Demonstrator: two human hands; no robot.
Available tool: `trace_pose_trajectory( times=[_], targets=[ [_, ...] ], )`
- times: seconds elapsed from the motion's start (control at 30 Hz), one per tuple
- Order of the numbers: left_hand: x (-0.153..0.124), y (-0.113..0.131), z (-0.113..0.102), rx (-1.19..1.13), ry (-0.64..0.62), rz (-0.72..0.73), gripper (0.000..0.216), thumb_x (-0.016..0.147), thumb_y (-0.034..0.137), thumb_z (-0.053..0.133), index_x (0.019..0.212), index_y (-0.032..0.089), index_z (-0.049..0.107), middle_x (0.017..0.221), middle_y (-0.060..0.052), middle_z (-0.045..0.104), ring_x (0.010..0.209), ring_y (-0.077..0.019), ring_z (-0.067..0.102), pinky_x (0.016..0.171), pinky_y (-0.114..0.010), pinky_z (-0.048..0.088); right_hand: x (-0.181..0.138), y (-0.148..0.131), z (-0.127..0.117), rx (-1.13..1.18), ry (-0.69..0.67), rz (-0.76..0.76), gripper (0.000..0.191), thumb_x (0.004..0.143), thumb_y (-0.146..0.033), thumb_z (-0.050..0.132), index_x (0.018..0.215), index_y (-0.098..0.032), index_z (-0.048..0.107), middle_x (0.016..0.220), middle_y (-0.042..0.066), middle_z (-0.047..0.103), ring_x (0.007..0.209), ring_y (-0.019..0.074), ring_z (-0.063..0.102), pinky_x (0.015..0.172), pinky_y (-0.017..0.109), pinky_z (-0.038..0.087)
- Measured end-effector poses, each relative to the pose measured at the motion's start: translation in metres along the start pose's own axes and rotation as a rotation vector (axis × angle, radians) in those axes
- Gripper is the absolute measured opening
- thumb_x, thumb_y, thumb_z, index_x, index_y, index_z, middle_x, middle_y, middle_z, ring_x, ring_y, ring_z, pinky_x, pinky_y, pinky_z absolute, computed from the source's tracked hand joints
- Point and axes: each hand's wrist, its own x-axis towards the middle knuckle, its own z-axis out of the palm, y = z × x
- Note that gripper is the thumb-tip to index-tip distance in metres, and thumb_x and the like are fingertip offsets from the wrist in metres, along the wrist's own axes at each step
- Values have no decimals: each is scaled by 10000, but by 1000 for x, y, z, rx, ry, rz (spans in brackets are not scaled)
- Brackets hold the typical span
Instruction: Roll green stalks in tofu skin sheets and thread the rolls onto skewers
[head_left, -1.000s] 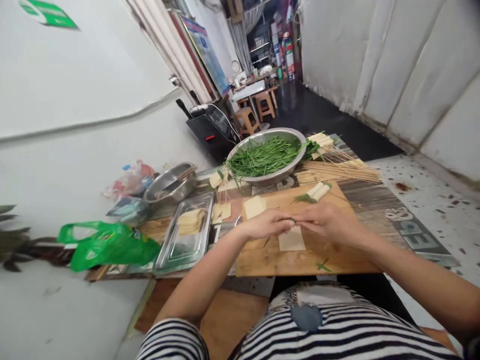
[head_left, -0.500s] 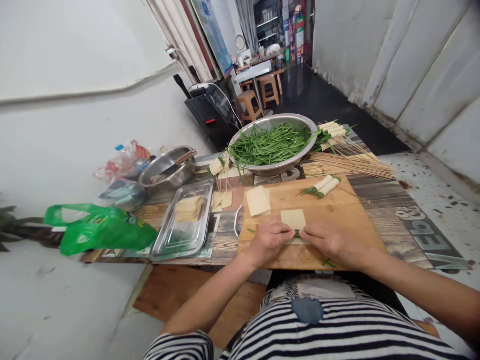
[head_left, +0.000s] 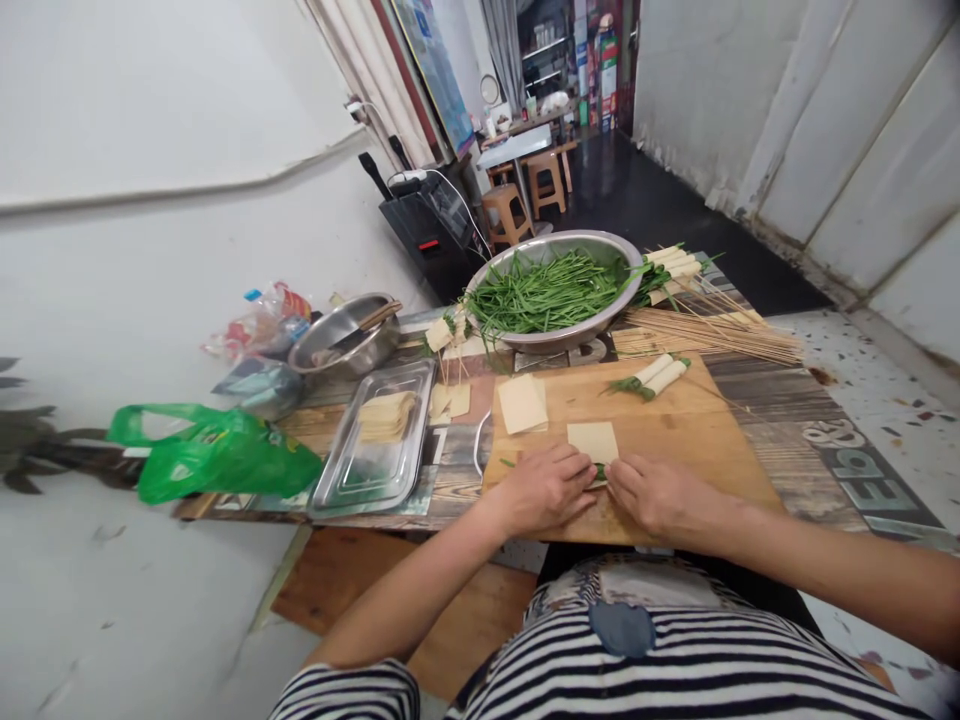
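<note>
My left hand (head_left: 546, 489) and my right hand (head_left: 654, 495) press side by side on the near edge of a pale tofu sheet (head_left: 593, 440) lying on a wooden cutting board (head_left: 690, 440). A bit of green chive (head_left: 600, 470) shows between the fingertips, under the sheet's near edge. Both hands have their fingers curled down on the sheet. A second tofu sheet (head_left: 522, 403) lies further back on the board. Two finished rolls with chives (head_left: 651, 376) rest at the board's far side.
A steel bowl of chives (head_left: 551, 292) stands behind the board, with bamboo skewers (head_left: 712, 335) and skewered rolls (head_left: 671, 265) to its right. A metal tray with stacked tofu sheets (head_left: 379, 440), a smaller steel bowl (head_left: 345, 335) and a green plastic bag (head_left: 217, 463) lie to the left.
My hands came down from above the board's middle to the near edge of the tofu sheet, carrying the chives with them. The camera tilted slightly.
</note>
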Motion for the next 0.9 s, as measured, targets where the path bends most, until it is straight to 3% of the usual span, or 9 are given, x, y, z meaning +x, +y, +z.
trace_pose_trajectory(
  times=[0.1,0.27,0.47,0.6,0.9],
  targets=[
    [0,2,3,37,36,-9,319,947,399,492,1012,116,622,926,-87,628,898,-204,553,811,-352,441,3,3,-1,3,23,17,200,890,-86,461,795,-110,635,704,79,558,652,183,468,586,331,365],
    [1,4,11,58,119,-57,227,971,247,456,951,127,648,858,-74,652,841,-177,563,772,-331,429,5,5,-4,77,-4,90,245,938,-131,425,799,-128,627,714,60,558,661,172,478,602,319,361],
    [5,2,13,-291,205,-296,259,954,297,517,848,172,717,855,-60,690,795,-152,601,717,-294,434,8,10,-10,550,38,471,311,958,-275,454,739,-159,643,752,53,589,681,150,520,622,277,379],
    [5,0,17,-532,263,-430,253,933,337,553,878,181,744,798,-49,707,734,-143,620,684,-276,457,11,25,-8,874,-30,565,279,927,-296,504,814,-173,728,781,49,648,685,144,569,640,267,404],
    [-4,-7,21,-238,280,-227,276,972,216,451,966,230,727,775,-36,689,758,-143,585,751,-330,352,12,37,-2,971,-86,592,256,886,-271,530,790,-181,750,764,46,672,704,154,578,642,265,396]
  ],
)
